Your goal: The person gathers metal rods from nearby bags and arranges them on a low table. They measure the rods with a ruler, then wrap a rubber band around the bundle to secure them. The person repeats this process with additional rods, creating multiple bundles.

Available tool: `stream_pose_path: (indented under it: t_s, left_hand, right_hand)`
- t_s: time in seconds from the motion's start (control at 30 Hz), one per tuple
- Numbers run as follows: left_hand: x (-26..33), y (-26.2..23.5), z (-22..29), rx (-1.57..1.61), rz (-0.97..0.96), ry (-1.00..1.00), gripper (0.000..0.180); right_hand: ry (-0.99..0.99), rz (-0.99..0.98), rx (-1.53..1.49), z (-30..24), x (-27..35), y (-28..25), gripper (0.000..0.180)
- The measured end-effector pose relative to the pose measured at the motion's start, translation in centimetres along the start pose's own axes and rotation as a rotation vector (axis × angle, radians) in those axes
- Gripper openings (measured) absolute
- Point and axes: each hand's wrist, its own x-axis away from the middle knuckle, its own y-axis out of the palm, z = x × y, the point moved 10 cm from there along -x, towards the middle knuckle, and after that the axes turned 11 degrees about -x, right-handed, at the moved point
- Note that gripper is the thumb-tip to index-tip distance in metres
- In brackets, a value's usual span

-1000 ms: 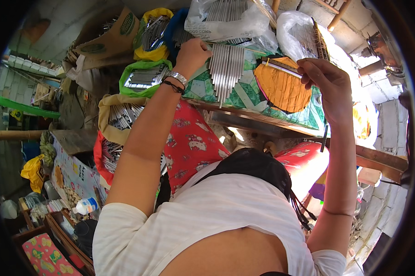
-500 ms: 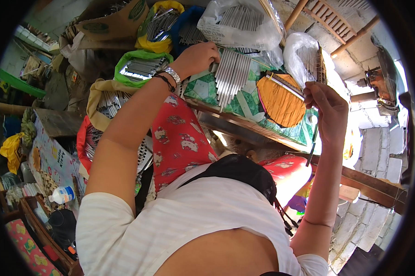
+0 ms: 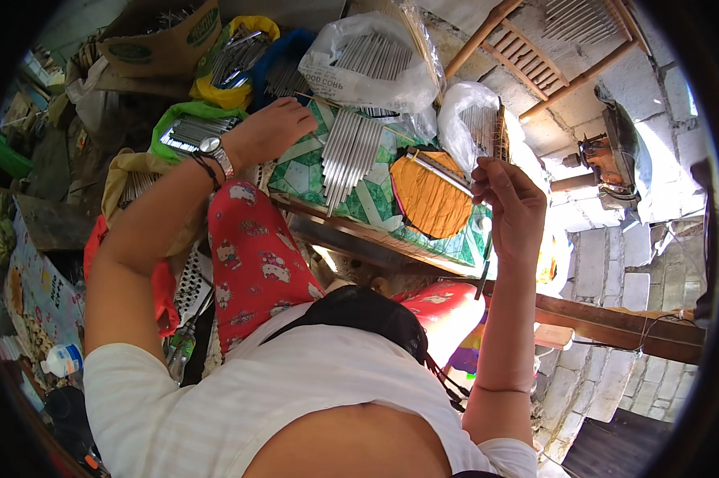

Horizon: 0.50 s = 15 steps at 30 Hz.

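Sunlit grey block wall [image 3: 614, 263]

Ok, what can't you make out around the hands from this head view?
- Left hand fingertips: curled under at the grey rods, so any grip is hidden.
- Strip in right hand: its lower end is too thin to identify.
- Contents of white bag: blurred by plastic.
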Motion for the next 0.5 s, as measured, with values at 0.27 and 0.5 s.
stream_pose_path:
  t_s: [0.27,0.5]
  left_hand:
    - [-4.4,0.3,5.7,1.912,0.522,-0.607,0.027]
    - [-6.9,2.3,10.6,2.189,0.443,-0.671,0.027]
  right_hand:
    - [0.028,-0.042,-0.015,1.9,0.2,3.6,0.02]
    - [0.033,0.008,0.002,2.7,1.2,4.7,0.019]
